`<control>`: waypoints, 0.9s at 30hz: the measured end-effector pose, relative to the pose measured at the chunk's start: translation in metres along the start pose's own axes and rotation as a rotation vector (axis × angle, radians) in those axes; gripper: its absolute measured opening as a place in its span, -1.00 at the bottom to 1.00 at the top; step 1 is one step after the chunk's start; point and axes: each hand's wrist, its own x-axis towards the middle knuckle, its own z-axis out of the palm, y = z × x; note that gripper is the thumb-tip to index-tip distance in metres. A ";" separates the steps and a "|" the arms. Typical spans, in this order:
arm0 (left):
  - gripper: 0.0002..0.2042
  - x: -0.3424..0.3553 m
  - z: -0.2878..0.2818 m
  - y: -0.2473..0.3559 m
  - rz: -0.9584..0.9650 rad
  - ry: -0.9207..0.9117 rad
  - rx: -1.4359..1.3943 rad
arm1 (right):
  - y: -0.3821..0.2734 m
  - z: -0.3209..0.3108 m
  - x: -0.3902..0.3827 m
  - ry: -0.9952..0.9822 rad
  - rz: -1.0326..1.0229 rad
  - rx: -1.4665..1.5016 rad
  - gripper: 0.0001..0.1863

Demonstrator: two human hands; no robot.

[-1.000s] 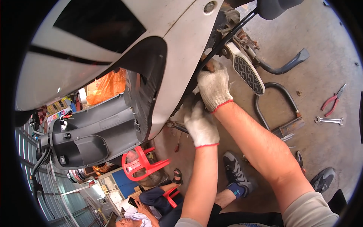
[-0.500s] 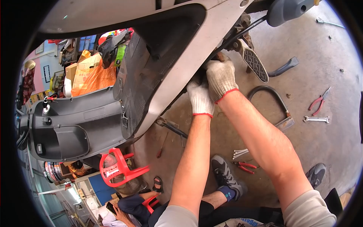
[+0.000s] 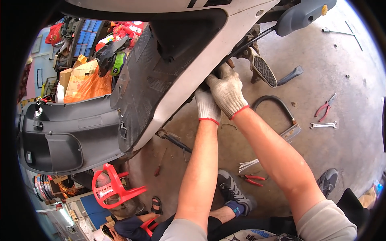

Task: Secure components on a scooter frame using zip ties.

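Observation:
My right hand (image 3: 225,86), in a cream knit glove with red cuff, reaches under the lower edge of a white scooter's side panel (image 3: 193,70), fingers partly visible and curled closed; what they grip is hidden. My left hand (image 3: 206,105), gloved alike, is just left of it and lower, its fingers hidden beneath the panel. A footrest pedal (image 3: 264,68) and a black cable (image 3: 257,37) are just above and right of my hands. The dark floorboard (image 3: 142,92) lies to their left.
Pliers (image 3: 323,108), a wrench (image 3: 323,125), red-handled pliers (image 3: 252,180), white rods (image 3: 247,164), a bent tube stand (image 3: 287,112) and a screwdriver (image 3: 157,170) lie on the floor. A red plastic chair (image 3: 112,186) and a seated person (image 3: 130,229) are lower left; cluttered goods (image 3: 86,78) stand beyond the scooter.
The view has shifted, showing more of the goods behind the scooter and less of the seated person. Both hands remain under the panel edge; my left hand's fingers have gone further out of sight.

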 end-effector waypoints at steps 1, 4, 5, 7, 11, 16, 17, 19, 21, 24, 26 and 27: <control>-0.56 -0.004 0.010 -0.003 -0.007 -0.005 -0.014 | 0.001 -0.002 0.002 0.006 -0.001 -0.015 -0.60; -0.54 -0.009 0.023 -0.003 0.000 0.141 0.069 | 0.004 0.001 0.005 0.027 0.016 0.067 -0.59; -0.54 -0.008 0.020 0.000 0.004 0.142 0.071 | 0.002 0.004 0.004 0.044 -0.005 0.087 -0.57; -0.54 -0.007 0.017 0.002 0.016 0.193 0.079 | 0.003 0.008 0.005 0.062 -0.024 0.106 -0.56; -0.54 -0.002 0.017 0.004 0.051 0.092 0.038 | 0.019 0.018 0.012 0.031 0.096 0.422 -0.52; -0.56 -0.003 0.026 0.003 -0.036 0.167 -0.174 | 0.024 0.021 0.016 0.116 0.029 0.424 -0.58; -0.56 -0.006 0.025 0.002 -0.038 0.168 -0.176 | 0.024 0.020 0.015 0.106 0.043 0.342 -0.61; -0.59 -0.010 0.022 0.001 0.004 0.076 -0.046 | 0.018 0.015 0.010 0.094 0.054 0.262 -0.64; -0.60 -0.008 0.016 0.005 0.019 0.074 -0.021 | 0.007 0.009 0.001 0.148 -0.057 -0.028 -0.68; -0.62 -0.009 0.018 0.002 0.052 0.082 0.090 | 0.008 0.006 -0.001 0.220 -0.186 0.005 -0.69; -0.62 -0.015 0.030 -0.001 0.069 0.090 0.175 | 0.006 0.003 0.000 0.179 -0.105 0.080 -0.70; -0.62 -0.019 0.038 -0.002 0.084 0.075 0.139 | 0.008 0.001 0.001 0.134 -0.022 0.162 -0.70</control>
